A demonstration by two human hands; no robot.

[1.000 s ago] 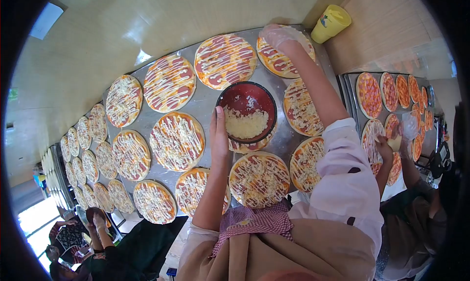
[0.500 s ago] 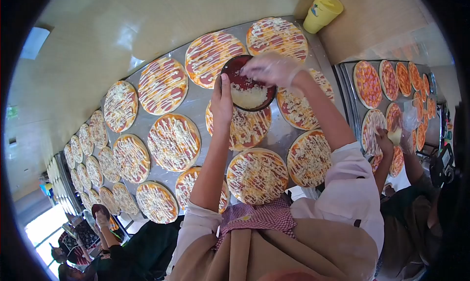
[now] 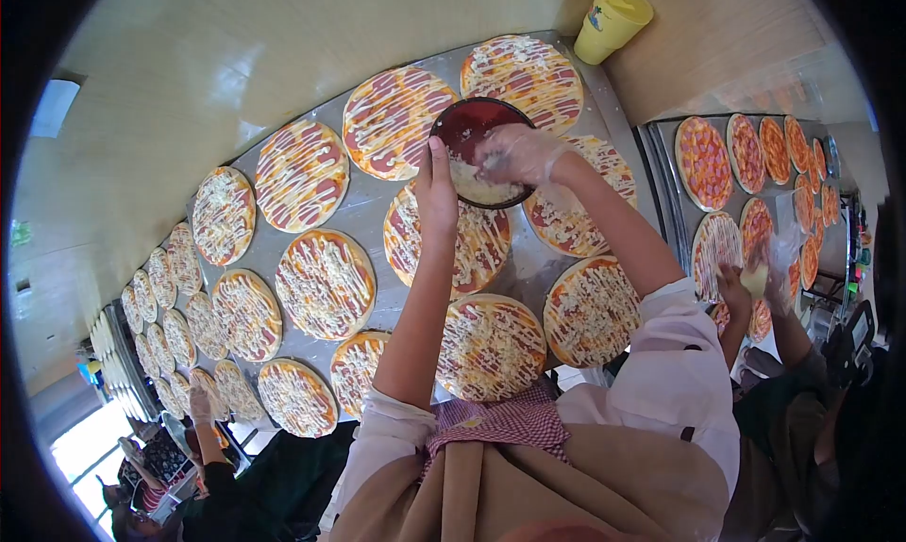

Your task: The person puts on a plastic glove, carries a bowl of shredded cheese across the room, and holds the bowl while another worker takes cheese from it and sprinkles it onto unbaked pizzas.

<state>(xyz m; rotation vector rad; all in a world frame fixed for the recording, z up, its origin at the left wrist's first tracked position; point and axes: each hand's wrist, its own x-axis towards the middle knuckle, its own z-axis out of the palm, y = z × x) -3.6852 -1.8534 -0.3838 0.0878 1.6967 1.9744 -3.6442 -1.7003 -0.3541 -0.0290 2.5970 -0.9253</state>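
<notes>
With my bare left hand [image 3: 437, 185] I grip the side of a round bowl [image 3: 469, 117], dark at the rim and red inside, the thumb over its edge. Grated cheese [image 3: 472, 182] lies in the bowl's lower part. My right hand [image 3: 519, 155], in a clear plastic glove, is inside the bowl at the cheese; its fingers are blurred and partly hidden. Beneath the bowl are a pizza [image 3: 400, 122] with sauce stripes and another pizza [image 3: 448, 240] partly sprinkled with cheese. Nearest my body lies a cheese-covered pizza [image 3: 491, 347].
Many more pizzas cover the metal table [image 3: 528, 276], stretching left. A yellow cup [image 3: 612, 23] stands at the far right corner. On the right, a co-worker's hands [image 3: 741, 283] are over a second table of pizzas. Another co-worker's gloved hand [image 3: 201, 405] is at lower left.
My right hand has moved down and deeper into the bowl. My left hand keeps its hold on the bowl. At lower left, the co-worker's hand has moved up to the pizzas.
</notes>
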